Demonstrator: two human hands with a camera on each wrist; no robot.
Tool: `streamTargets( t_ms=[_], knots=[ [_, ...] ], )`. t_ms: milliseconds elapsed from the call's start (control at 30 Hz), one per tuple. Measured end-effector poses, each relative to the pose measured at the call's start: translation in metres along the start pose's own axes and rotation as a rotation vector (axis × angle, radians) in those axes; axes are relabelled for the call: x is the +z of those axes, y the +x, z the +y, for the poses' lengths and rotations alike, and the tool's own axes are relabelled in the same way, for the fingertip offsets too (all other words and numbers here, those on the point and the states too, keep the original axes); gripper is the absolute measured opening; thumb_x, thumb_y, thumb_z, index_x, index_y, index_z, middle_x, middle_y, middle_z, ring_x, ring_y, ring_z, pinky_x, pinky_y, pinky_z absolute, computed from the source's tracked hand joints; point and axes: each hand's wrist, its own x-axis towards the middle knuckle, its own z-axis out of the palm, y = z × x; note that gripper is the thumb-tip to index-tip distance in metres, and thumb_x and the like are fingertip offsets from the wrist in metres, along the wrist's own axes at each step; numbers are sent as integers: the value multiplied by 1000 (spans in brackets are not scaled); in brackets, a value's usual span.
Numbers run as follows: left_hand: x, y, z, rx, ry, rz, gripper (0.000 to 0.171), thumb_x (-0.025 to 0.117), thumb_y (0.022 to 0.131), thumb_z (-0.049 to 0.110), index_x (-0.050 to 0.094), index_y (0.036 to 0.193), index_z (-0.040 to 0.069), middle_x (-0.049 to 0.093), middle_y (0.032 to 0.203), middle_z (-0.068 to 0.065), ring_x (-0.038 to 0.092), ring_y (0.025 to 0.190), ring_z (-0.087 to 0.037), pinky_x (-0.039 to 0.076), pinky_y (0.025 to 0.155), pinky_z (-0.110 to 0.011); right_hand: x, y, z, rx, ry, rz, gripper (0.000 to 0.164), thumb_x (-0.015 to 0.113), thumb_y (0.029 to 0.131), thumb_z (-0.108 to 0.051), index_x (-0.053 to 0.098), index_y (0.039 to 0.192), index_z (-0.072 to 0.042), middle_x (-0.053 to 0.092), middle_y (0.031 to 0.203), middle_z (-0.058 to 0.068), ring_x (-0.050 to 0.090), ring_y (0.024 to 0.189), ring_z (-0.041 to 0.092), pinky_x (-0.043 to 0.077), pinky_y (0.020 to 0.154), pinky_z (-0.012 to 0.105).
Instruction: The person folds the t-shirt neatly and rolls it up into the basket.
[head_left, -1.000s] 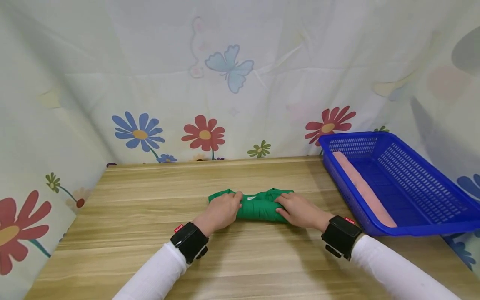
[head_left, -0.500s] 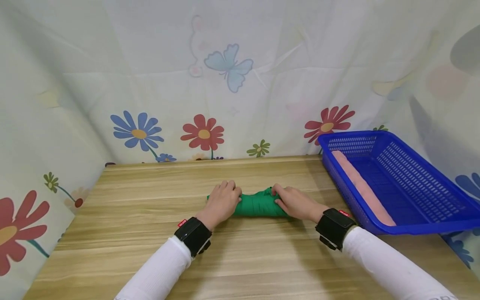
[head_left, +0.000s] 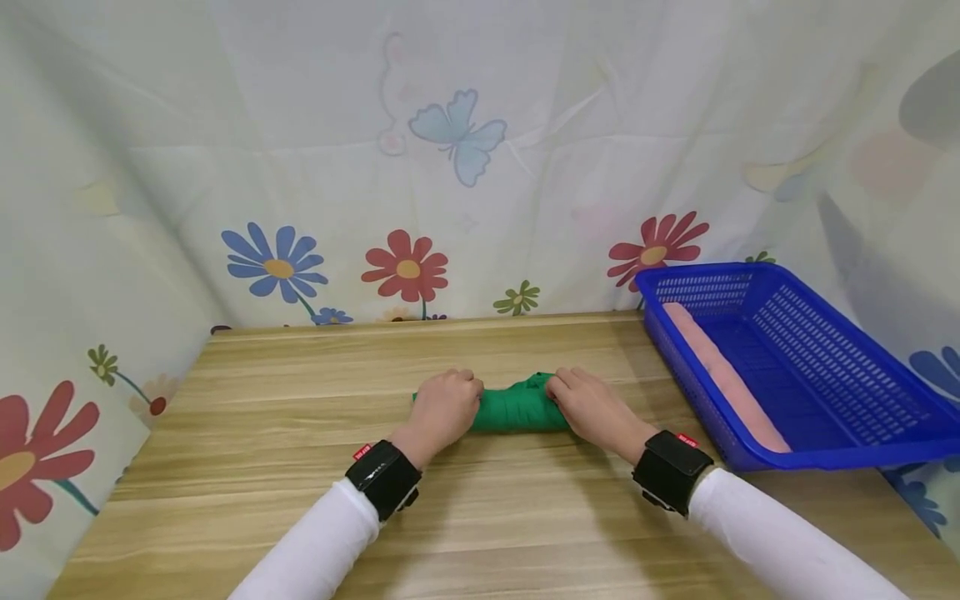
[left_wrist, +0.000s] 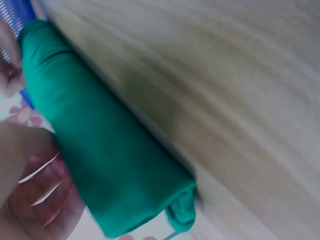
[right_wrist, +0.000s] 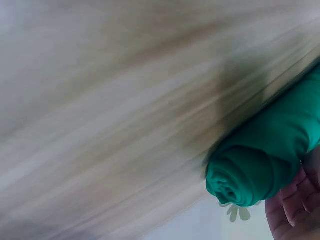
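Observation:
A green garment [head_left: 517, 410], rolled into a thick cylinder, lies crosswise at the middle of the wooden table. My left hand [head_left: 444, 408] grips its left part, fingers bent over the far side. On the right part, my right hand [head_left: 592, 407] holds the roll with curled fingers. The left wrist view shows the smooth side of the green roll [left_wrist: 100, 135], a small loose fold poking out at its near end. Spiral layers show at the end of the roll [right_wrist: 250, 172] in the right wrist view, with my right fingers [right_wrist: 295, 202] against its far side.
A blue perforated plastic basket [head_left: 765, 460] stands at the table's right side. A long pink roll [head_left: 723, 375] lies in it along the left wall. Behind the wooden table [head_left: 300, 375] hangs a white curtain [head_left: 315, 183] printed with flowers and a butterfly.
The loose far edge of the green garment, with its white label, has been rolled in, and the roll looks tighter. Both hands have shifted slightly, with fingers now more curled over its far side.

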Motion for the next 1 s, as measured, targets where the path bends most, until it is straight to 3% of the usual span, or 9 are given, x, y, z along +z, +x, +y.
streamTargets(
  t_ms=[133,300,433,600,767,1000],
  knots=[
    [-11,-5,1,-3,-21,-68,12,59,77,24,67,77,14,55,69,3,55,61,-13,44,47,-28,-2,-6,-3,15,-12,-15,11,56,82,-16,54,89,-8,50,83,4,48,75,18,43,65,30],
    [-15,-10,3,52,57,-142,41,69,69,42,63,96,11,58,87,-2,58,73,-17,49,55,-33,2,-11,-5,27,-74,-52,44,66,74,-35,50,102,-4,48,94,8,46,85,22,44,71,35],
    [-6,-12,2,73,96,-156,56,75,61,41,57,106,12,54,93,-4,57,78,-20,48,60,-33,8,-13,-3,54,-113,-81,57,70,69,-38,47,110,-4,46,102,10,45,91,26,42,71,39],
    [6,-9,-2,77,113,-139,59,76,62,40,51,108,13,51,91,-4,56,78,-20,46,62,-32,10,-9,0,85,-109,-108,53,70,70,-34,46,109,-6,47,101,9,47,88,25,43,70,39],
    [10,-9,-6,70,90,-145,53,71,70,35,46,111,12,51,92,-5,56,78,-20,46,63,-32,5,-7,2,80,-12,-131,44,68,74,-29,48,106,-6,51,98,7,49,86,23,43,73,37],
    [3,-12,-11,35,-122,-268,35,59,83,28,41,106,8,50,87,-3,52,70,-14,44,61,-27,-3,-8,8,69,209,-193,29,59,83,-20,51,106,-4,55,96,5,52,84,17,42,74,34]
  ],
)
